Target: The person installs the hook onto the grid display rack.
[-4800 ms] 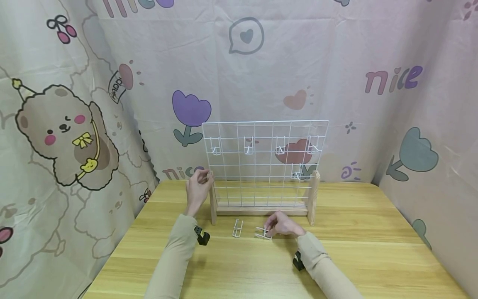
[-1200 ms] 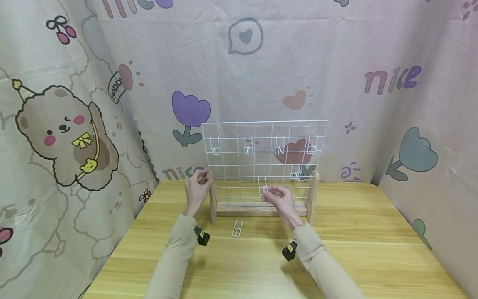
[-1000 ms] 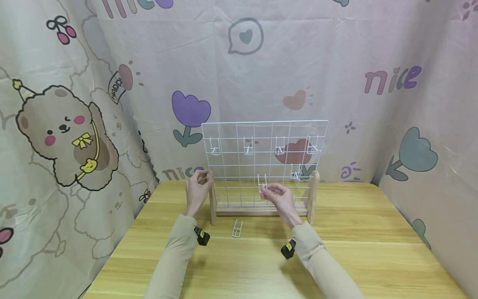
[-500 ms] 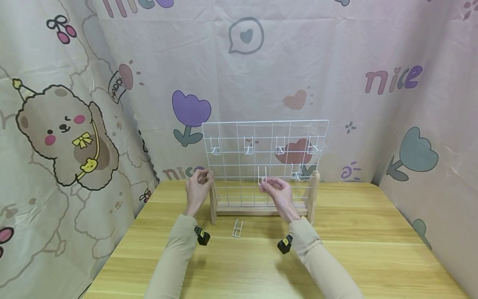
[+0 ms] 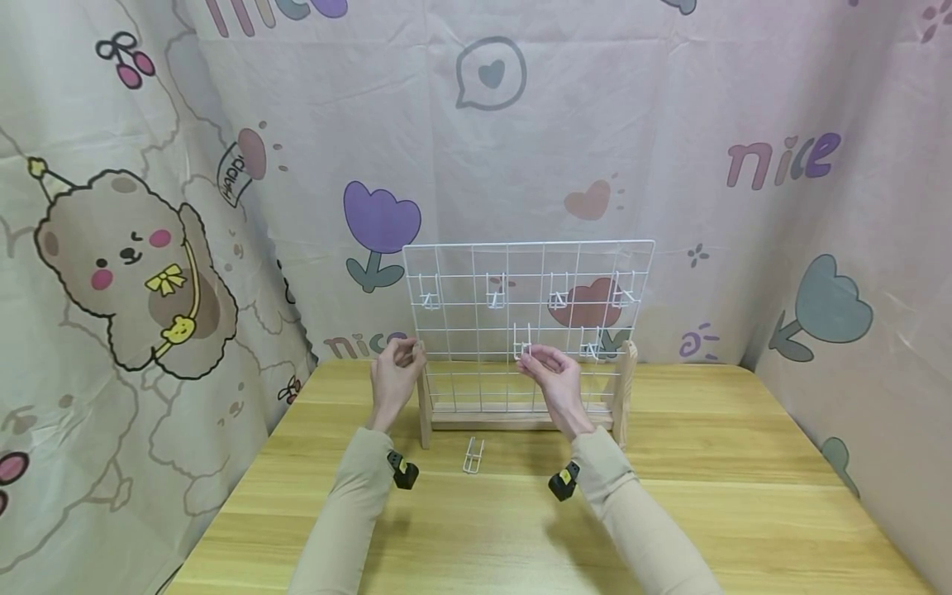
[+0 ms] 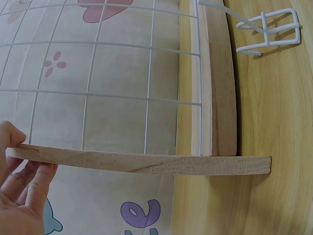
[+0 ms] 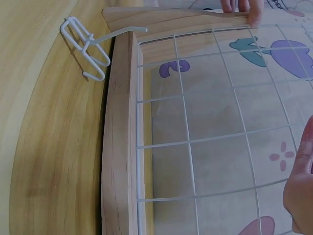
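Note:
A white wire grid panel (image 5: 491,355) stands upright in a wooden stand (image 5: 521,421). My left hand (image 5: 395,382) grips the top of the stand's left post; the left wrist view shows thumb and fingers on either side of that wooden post (image 6: 146,162). My right hand (image 5: 556,383) pinches a white wire hook (image 5: 522,332) against the grid, left of another hook (image 5: 590,345) in the lower row. In the right wrist view only part of the right hand (image 7: 299,191) shows, and its hook is out of frame. Several more hooks (image 5: 495,293) hang along the upper row.
One loose wire hook (image 5: 473,455) lies on the wooden table (image 5: 476,529) before the stand, its arm pointing up in both wrist views. A patterned cloth (image 5: 491,149) hangs behind and at both sides.
My right hand has picked a hook up from the table and raised it to the grid, rising further over the last second. The left hand keeps its place on the post.

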`<state>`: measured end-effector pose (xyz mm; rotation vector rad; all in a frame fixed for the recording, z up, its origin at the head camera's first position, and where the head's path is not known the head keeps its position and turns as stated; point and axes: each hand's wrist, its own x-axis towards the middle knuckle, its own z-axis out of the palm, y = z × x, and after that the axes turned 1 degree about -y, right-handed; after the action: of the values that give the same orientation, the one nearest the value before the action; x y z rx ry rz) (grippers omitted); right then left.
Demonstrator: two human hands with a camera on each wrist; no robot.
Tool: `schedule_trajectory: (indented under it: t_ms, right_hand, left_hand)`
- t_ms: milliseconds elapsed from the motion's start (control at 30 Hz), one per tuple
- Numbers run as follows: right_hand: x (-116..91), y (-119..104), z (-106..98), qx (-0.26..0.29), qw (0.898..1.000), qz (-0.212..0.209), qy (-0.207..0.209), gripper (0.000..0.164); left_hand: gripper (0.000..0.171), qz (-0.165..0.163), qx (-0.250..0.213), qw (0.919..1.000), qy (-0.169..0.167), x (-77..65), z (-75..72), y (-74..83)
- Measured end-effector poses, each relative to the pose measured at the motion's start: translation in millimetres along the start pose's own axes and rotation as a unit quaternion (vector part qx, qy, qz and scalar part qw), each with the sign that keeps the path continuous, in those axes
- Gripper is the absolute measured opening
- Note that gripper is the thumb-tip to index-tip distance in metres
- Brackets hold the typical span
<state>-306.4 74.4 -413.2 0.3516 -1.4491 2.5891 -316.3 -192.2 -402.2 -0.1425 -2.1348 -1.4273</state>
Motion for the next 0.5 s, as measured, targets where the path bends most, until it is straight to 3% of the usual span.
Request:
schedule_trajectory:
  t_ms: [500]
  right_hand:
    - [3.2, -1.0, 1.4, 0.017, 1.000, -0.006, 0.004, 0.019]
  left_hand:
    - [0.025, -0.009, -0.012, 0.9999, -0.004, -0.1, -1.0, 0.8]
